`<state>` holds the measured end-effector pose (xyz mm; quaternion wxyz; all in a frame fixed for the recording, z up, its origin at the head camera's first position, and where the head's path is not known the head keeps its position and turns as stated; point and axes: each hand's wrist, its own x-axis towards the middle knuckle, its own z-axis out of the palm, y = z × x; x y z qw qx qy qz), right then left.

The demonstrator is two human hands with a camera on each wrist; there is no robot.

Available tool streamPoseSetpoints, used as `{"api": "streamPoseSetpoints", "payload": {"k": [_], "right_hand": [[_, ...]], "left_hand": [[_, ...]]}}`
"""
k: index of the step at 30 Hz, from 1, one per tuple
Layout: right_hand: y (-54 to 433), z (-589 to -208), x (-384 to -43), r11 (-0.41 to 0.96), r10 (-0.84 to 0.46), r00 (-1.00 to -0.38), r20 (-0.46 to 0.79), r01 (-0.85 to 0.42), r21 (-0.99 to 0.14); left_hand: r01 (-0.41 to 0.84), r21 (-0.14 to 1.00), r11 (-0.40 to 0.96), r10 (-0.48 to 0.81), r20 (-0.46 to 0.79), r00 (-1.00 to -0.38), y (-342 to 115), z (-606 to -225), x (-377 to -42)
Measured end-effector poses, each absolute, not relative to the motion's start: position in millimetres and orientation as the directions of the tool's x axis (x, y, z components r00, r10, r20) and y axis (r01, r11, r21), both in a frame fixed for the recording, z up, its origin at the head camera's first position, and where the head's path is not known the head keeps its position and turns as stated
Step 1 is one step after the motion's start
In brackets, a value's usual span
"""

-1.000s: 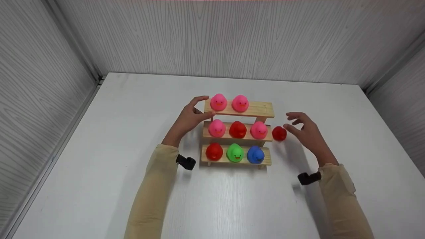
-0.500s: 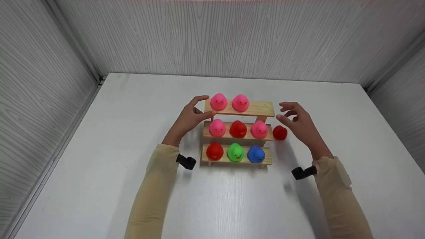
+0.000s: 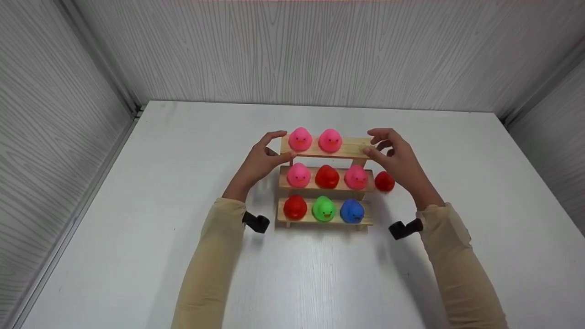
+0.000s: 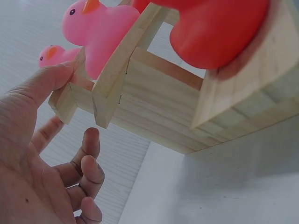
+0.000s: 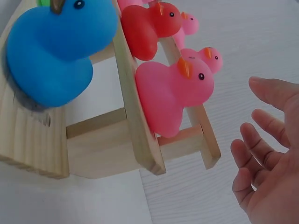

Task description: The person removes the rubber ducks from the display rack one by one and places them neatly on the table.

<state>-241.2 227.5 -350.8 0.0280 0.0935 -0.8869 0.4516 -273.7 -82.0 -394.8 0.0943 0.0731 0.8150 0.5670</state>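
Squarely inside the white table's (image 3: 114, 228) edges, with room on both sides, stands a three-tier wooden rack (image 3: 313, 186). Its top shelf (image 3: 352, 148) is pinched at the left end by the left hand (image 3: 262, 163). Meanwhile the right hand (image 3: 398, 157) has moved up to the other end, fingers parted, holding nothing, so both hands now seem to flank that tier. Bare wood shows right of two pink ducks (image 3: 300, 139); a loose red duck (image 3: 384, 181) sits just beside the rack's right side.

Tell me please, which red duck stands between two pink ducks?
The red duck in the centre of the middle shelf. The bottom-left red duck neighbours the green duck; the third red toy is beside the rack.
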Motion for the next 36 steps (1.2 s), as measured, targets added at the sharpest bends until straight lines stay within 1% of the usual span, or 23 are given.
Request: {"api": "streamPoseSetpoints", "payload": {"k": [13, 22, 28, 36], "right_hand": [[202, -353, -249, 0.545, -0.17, -0.98, 0.105, -0.182, -0.818], [191, -354, -254, 0.555, -0.198, -0.976, 0.087, -0.185, -0.811], [184, -351, -257, 0.581, -0.219, -0.971, 0.101, -0.212, -0.786], [178, -348, -263, 0.65, -0.227, -0.971, 0.073, -0.207, -0.731]], "left_hand": [[0.01, 0.932, 0.361, 0.211, -0.071, -0.975, -86, -396, -273], [-0.008, 0.931, 0.365, 0.209, -0.09, -0.974, -87, -395, -272], [-0.014, 0.926, 0.376, 0.205, -0.099, -0.974, -88, -395, -272], [-0.009, 0.928, 0.372, 0.208, -0.093, -0.974, -88, -395, -272]]}}
